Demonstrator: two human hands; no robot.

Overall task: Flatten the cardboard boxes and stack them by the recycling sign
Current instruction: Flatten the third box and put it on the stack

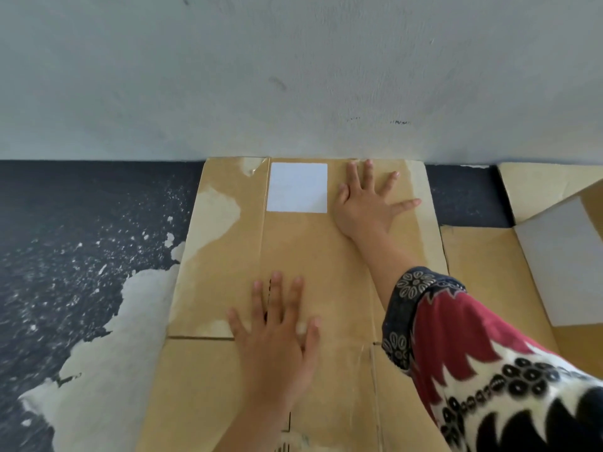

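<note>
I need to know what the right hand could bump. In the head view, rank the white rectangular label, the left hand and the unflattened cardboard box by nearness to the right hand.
1. White rectangular label: just left of the right hand, on the same flattened brown cardboard box.
2. Left hand: nearer the camera, pressing the same box.
3. Unflattened cardboard box: far right.

Flattened cardboard box: brown, lies flat on floor, far edge touching wall base. White blank label stuck near far edge. Pale torn patches on left part, where top paper layer is peeled. Fold crease runs lengthwise left of label; flaps spread toward camera. Second cardboard box: brown, just beside first on right, partly unfolded, one white-faced panel tilted up, not flat.
</note>
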